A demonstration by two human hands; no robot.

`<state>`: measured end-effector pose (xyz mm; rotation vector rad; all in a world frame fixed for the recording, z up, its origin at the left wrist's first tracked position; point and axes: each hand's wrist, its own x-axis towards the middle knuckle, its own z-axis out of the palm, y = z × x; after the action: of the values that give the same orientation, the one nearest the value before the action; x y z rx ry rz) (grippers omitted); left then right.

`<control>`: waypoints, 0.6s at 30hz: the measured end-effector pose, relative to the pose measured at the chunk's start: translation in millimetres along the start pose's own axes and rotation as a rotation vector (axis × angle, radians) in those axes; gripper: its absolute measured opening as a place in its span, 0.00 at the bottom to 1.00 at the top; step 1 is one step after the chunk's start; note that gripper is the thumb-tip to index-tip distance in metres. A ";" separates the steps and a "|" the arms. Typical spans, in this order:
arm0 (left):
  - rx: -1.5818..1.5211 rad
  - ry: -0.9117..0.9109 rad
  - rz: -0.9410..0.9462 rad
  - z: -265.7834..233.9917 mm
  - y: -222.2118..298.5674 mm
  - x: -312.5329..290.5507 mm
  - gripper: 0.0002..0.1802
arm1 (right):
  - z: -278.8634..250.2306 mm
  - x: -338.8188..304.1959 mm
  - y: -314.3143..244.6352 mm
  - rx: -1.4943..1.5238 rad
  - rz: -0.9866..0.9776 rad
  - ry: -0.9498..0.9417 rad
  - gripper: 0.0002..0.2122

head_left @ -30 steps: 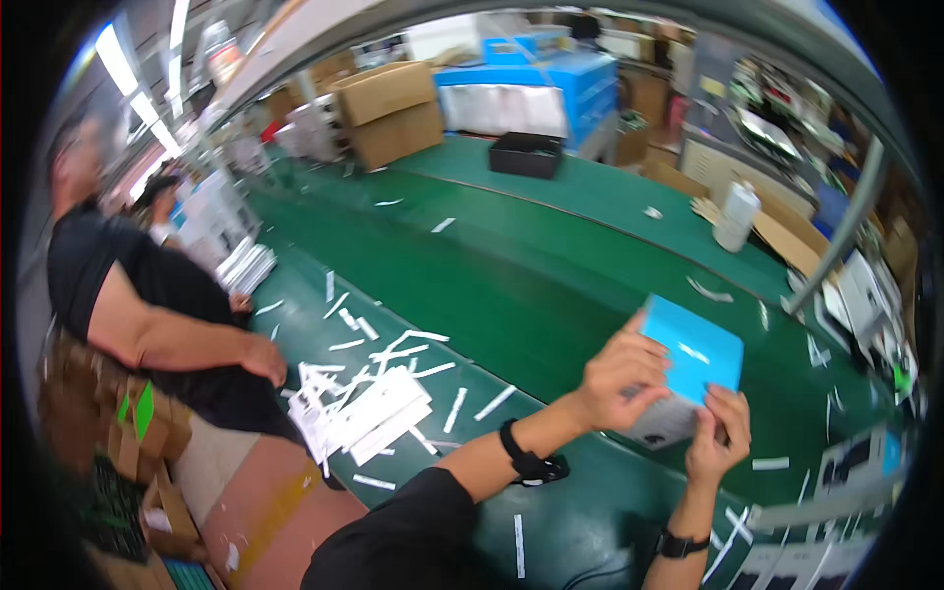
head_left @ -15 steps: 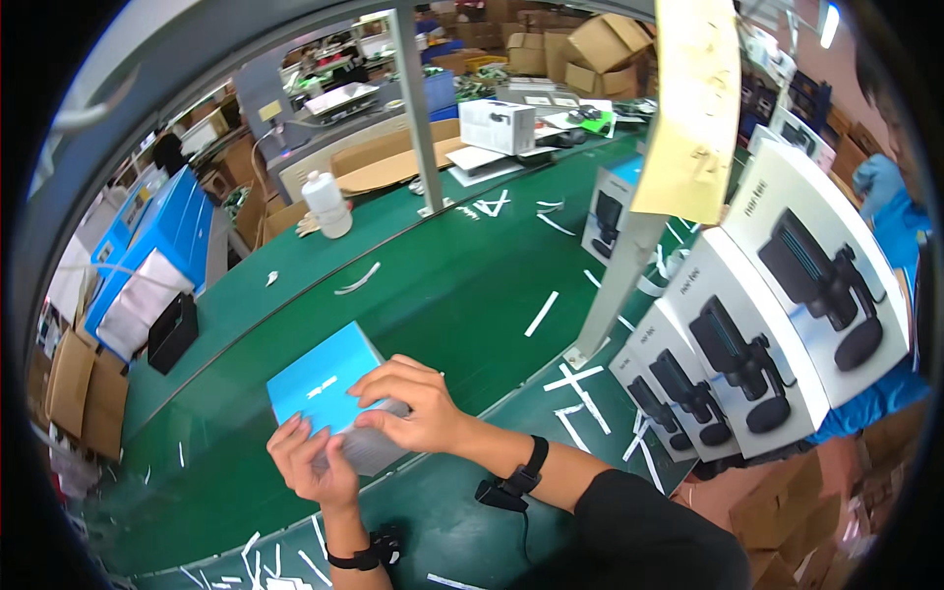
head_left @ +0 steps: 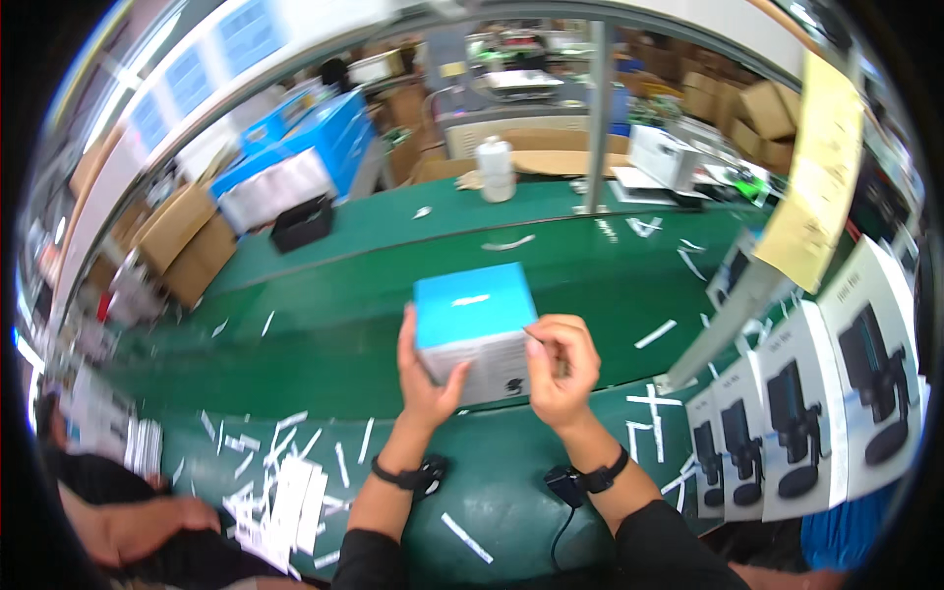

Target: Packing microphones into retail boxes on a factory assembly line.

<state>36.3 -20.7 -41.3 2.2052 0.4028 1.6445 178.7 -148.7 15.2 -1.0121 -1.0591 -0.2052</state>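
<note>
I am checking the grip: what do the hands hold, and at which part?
A blue-topped box: left hand holds its left side, right hand its right edge.

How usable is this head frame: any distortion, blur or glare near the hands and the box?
Head view: strong fisheye bending, the green table's edges curve and a black rim frames the picture; the blue-topped cardboard box, left hand and right hand are sharp at centre; lighting is even, without harsh shadows; the white upright retail boxes at right are stretched and slightly soft.
</note>
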 end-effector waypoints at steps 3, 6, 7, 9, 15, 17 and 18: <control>-0.238 -0.070 -0.262 -12.2 -14.6 -13.8 0.57 | 20.1 -12.9 -55.9 0.094 -0.015 -0.344 0.07; -0.513 -0.332 -0.571 -9.6 -43.5 -39.7 0.63 | 37.5 -42.3 -79.9 0.040 0.160 -1.025 0.09; -0.516 -0.485 -0.637 -17.2 -49.1 -46.7 0.66 | 40.5 -50.4 -81.0 0.086 0.129 -1.057 0.09; -0.336 -0.366 -0.437 -18.8 -57.9 -63.1 0.55 | 46.1 -65.4 -73.3 -0.046 0.082 -1.444 0.12; -0.019 -0.391 -0.439 1.6 -43.0 -55.9 0.59 | 44.8 -69.3 -58.6 -0.280 0.318 -1.313 0.15; 0.025 -0.371 -0.409 -1.6 -39.0 -60.7 0.58 | 44.1 -77.7 -38.7 -0.362 0.340 -1.410 0.16; 0.034 -0.426 -0.458 -1.4 -38.2 -62.6 0.57 | 38.8 -85.4 -21.5 -0.383 0.338 -1.433 0.17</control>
<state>16.7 -13.4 -111.6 2.1959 0.7457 0.9129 97.7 -157.0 -36.1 -1.7095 -2.1260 0.7473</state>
